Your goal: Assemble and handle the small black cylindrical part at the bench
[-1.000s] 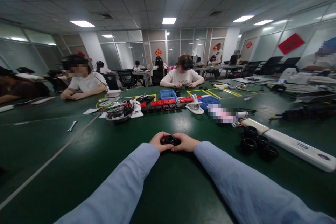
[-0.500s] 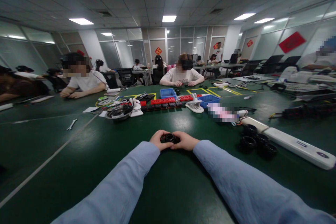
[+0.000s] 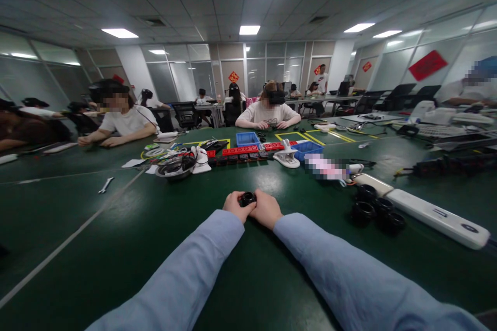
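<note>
A glossy black ring-shaped part (image 3: 247, 198), with a round opening facing up, is held between both hands just above or on the green table (image 3: 248, 264). My left hand (image 3: 235, 207) is closed round its left side, thumb across the front. My right hand (image 3: 267, 209) is closed against its right side, with most of its fingers hidden behind the part. What exactly the part is I cannot tell. Several similar black ring-shaped parts (image 3: 363, 211) stand in a cluster to the right of my right hand.
A long white device (image 3: 438, 214) lies beyond the black cluster. Across the table stand red-and-black blocks (image 3: 244, 154), blue bins (image 3: 308, 150), a white clamp (image 3: 287, 155) and a bowl of cables (image 3: 176, 166). A wrench (image 3: 106, 185) lies at left. A co-worker (image 3: 267, 111) sits opposite.
Both hands stay on the black part, which has tilted and shifted slightly left. My right hand has turned and moved left, closer to my left hand.
</note>
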### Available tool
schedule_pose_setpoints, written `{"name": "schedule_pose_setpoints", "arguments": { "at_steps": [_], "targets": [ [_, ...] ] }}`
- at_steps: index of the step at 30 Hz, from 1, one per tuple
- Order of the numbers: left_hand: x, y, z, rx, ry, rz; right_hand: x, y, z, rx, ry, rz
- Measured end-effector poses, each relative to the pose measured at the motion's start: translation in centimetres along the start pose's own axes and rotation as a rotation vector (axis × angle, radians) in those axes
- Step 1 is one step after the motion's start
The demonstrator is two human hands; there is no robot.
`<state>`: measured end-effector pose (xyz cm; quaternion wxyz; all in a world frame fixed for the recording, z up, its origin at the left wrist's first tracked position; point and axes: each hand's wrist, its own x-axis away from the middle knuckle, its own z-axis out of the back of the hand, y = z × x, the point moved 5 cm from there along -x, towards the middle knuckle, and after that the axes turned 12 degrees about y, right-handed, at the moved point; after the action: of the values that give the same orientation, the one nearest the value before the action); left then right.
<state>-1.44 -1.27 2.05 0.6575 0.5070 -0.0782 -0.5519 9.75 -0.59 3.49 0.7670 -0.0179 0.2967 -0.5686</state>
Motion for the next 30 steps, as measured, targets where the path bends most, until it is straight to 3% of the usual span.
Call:
{"name": "schedule_pose_setpoints", "arguments": {
  "at_steps": [5, 11, 16, 24, 30],
  "targets": [
    [-0.4, -0.4, 0.2, 0.087, -0.124, -0.04, 0.4, 0.0, 0.5, -0.128, -0.031, 0.102],
    [-0.8, -1.0, 0.0, 0.183, -0.402, -0.126, 0.2, 0.8, 0.7, -0.35, -0.261, 0.304],
    [-0.7, -1.0, 0.1, 0.145, -0.415, -0.178, -0.3, 1.3, 0.1, -0.405, -0.31, 0.303],
    [-0.5, 0.7, 1.0, 0.104, -0.421, -0.289, -0.4, 1.8, -0.9, -0.508, -0.317, 0.26],
    [-0.4, 0.7, 1.1, 0.098, -0.407, -0.269, -0.3, 1.7, -0.7, -0.512, -0.315, 0.238]
  ]
}}
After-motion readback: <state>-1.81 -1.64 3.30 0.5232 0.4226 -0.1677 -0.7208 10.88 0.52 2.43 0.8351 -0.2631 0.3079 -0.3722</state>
